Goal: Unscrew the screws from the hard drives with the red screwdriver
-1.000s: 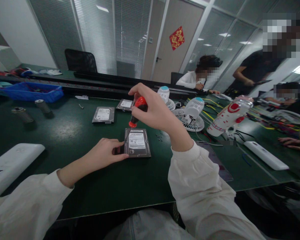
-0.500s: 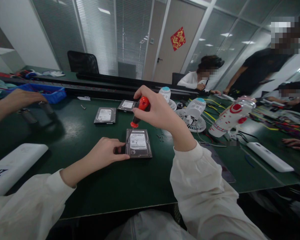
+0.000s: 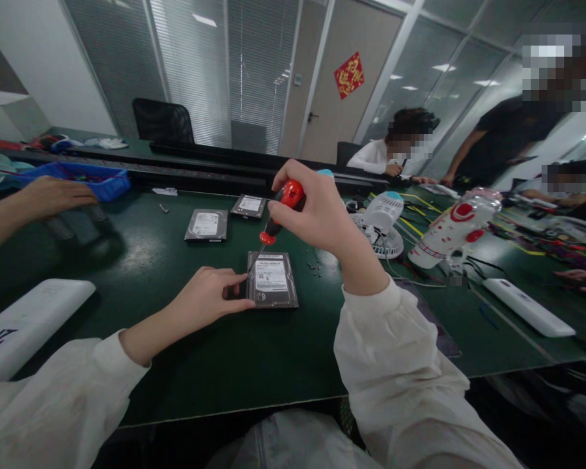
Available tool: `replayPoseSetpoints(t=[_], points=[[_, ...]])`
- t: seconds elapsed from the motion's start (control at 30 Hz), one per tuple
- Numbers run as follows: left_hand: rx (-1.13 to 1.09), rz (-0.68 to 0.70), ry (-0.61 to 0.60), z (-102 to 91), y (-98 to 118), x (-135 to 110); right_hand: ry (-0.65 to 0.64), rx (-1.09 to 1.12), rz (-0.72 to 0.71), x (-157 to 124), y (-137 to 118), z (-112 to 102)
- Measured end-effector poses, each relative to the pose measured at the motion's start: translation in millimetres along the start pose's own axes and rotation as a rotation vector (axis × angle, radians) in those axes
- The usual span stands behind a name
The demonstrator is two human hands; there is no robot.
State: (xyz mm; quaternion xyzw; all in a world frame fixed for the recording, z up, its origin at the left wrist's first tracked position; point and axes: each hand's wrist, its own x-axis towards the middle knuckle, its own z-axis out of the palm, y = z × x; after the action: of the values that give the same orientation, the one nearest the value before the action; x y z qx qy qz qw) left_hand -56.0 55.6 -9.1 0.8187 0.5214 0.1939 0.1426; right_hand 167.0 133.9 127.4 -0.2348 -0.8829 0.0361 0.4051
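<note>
A hard drive with a white label lies flat on the green table. My left hand holds its left edge, thumb at the near corner and fingers along the side. My right hand is closed around the red and black handle of a screwdriver. The screwdriver leans to the right, and its thin shaft runs down to the drive's left edge. Whether its tip sits in a screw is too small to tell. Several small screws are scattered just right of the drive.
Two more hard drives, a nearer one and a farther one, lie behind. White fans and a red-and-white bottle stand right. At left are a white power bank, a blue tray and another person's hand.
My right hand has shifted up and right, tilting the screwdriver further while its tip stays near the drive's left edge. My left hand keeps its place on the drive.
</note>
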Motion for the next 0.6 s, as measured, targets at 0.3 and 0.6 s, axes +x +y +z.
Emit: replayPoseSetpoints(t=[0.3, 0.6], points=[[-0.033, -0.016, -0.022, 1.3, -1, -1, 0.036, -0.336, 0.132, -22, -1, -53], [-0.083, -0.019, -0.06, 3.5, -1, -2, -0.269, -0.799, 0.11, -135, -27, -18]])
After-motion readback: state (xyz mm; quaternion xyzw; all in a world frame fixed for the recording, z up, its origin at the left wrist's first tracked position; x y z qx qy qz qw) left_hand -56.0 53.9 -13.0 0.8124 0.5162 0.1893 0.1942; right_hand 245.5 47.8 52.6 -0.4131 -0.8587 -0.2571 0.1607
